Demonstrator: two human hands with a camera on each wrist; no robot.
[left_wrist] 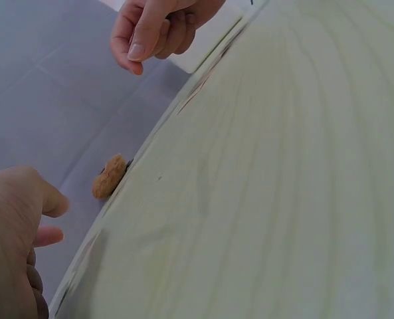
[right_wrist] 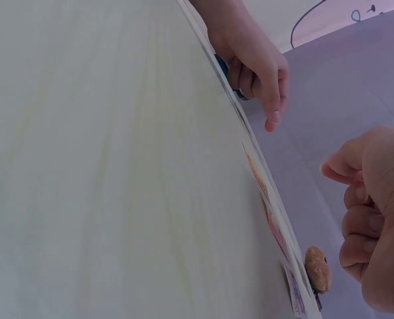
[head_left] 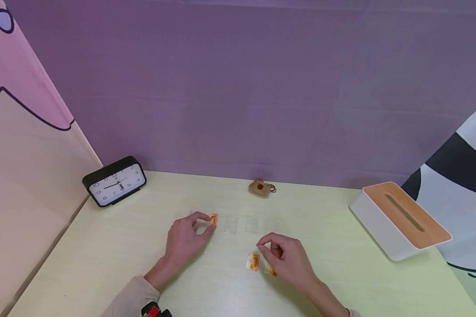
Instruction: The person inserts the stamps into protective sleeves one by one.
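On the table, my left hand (head_left: 190, 235) has its thumb and forefinger spread at the left edge of a small orange printed piece (head_left: 213, 219). In the left wrist view a gap shows between that hand's fingertips. My right hand (head_left: 287, 259) is held over the table with thumb and forefinger tips together and the other fingers curled; I see nothing between them. Below it lie a small orange-and-white printed piece (head_left: 252, 262) and a similar one (head_left: 271, 270), partly hidden by the hand. Faint transparent rectangles (head_left: 231, 224) lie in a row right of the left hand.
A black-framed clock (head_left: 115, 182) stands at the back left. A small brown pouch-like item (head_left: 260, 188) with a dark loop lies near the back edge. At the right sits a white tissue box (head_left: 398, 220) with a wooden lid. A purple cloth (head_left: 262, 88) hangs behind the table.
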